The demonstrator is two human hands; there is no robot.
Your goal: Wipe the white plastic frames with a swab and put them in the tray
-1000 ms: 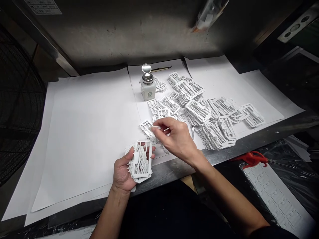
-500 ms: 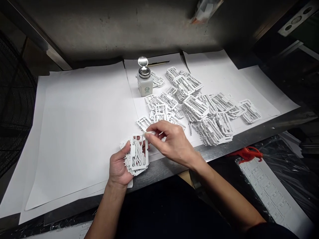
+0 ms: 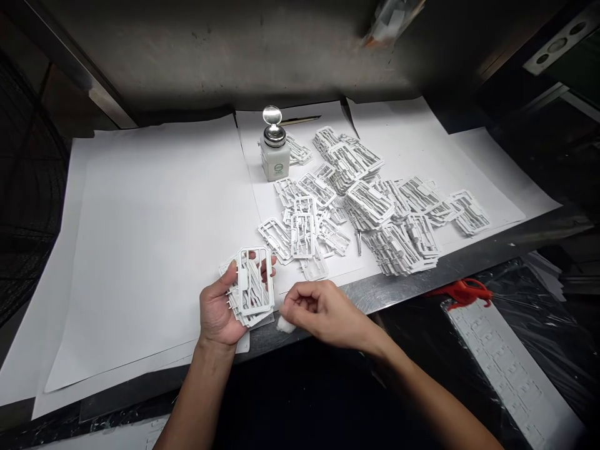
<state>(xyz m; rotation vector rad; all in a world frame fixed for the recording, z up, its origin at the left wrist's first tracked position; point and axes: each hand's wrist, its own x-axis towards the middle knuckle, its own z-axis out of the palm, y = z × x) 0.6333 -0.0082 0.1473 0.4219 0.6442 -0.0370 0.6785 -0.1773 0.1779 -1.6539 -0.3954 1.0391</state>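
Note:
My left hand (image 3: 220, 312) is closed around a small stack of white plastic frames (image 3: 255, 306), thin rectangles with narrow bars inside, its thumb on the left side and fingertips behind. The top frame faces up. Close by on the right, my right hand (image 3: 325, 312) pinches a small white wad (image 3: 285, 325) that looks like cotton, apart from the stack. Beyond both hands lies a loose pile of similar frames (image 3: 303, 236). A white pump bottle (image 3: 275, 162) with its round metal lid raised stands behind that pile.
Thicker piles of frames (image 3: 398, 247) spread to the right. Tweezers (image 3: 359, 244) lie beside them. A pen-like tool (image 3: 300, 119) is at the back. White paper (image 3: 159, 237) covers the metal bench. Right of the bench, a red-orange tool (image 3: 469, 292) lies by a pale moulded sheet (image 3: 501, 362).
My right hand has come down from the top frame's upper corner toward the bench edge, with the white wad now showing. My left hand and its stack have shifted slightly left.

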